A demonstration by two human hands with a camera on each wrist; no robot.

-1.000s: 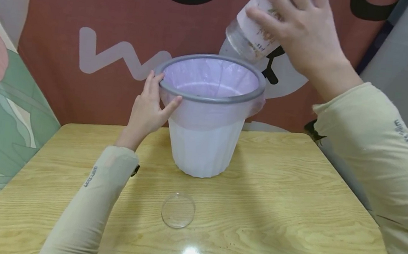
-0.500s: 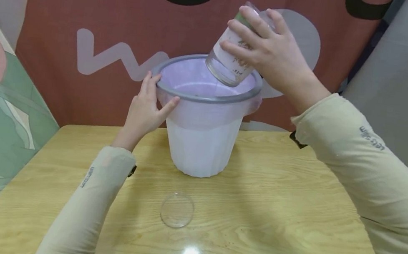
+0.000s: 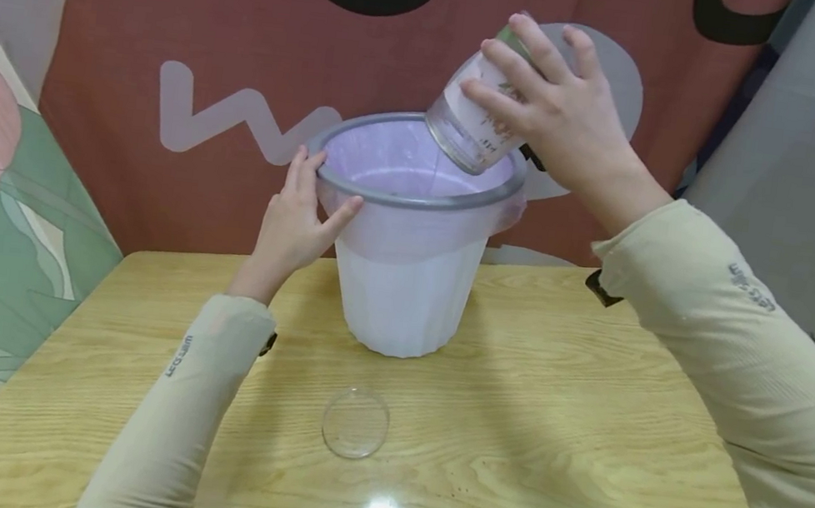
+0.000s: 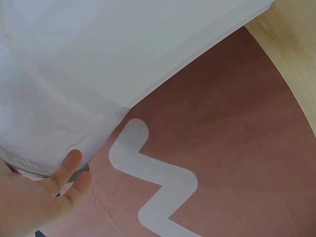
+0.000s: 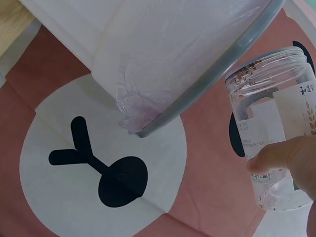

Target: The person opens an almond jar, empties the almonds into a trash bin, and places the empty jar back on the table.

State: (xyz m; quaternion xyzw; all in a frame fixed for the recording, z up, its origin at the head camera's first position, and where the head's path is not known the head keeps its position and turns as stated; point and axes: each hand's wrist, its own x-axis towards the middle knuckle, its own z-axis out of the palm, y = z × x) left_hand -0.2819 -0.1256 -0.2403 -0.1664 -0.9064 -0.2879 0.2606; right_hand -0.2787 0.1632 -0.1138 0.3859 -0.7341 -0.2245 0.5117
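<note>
A white wastebasket (image 3: 403, 295) with a grey rim stands on the table, lined with a pale purple bag (image 3: 388, 155). Fairly straight fingers of my left hand (image 3: 294, 220) rest at the rim's left side, thumb on the front. My right hand (image 3: 562, 117) grips a clear plastic jar (image 3: 460, 126) with a white label, tilted mouth-down over the right part of the opening. In the right wrist view the jar (image 5: 256, 118) looks nearly see-through, with small brown bits inside near its mouth. A round clear lid (image 3: 355, 424) lies on the table in front of the wastebasket.
The wood-grain table (image 3: 586, 408) has a few tiny dark crumbs (image 3: 459, 490) right of the lid. A reddish printed cloth (image 3: 253, 18) hangs right behind the table. A grey curtain (image 3: 785, 188) is at the right.
My right hand has brought the jar down and left to the opening, then shifted it slightly right. My left hand, the wastebasket and the lid stay put.
</note>
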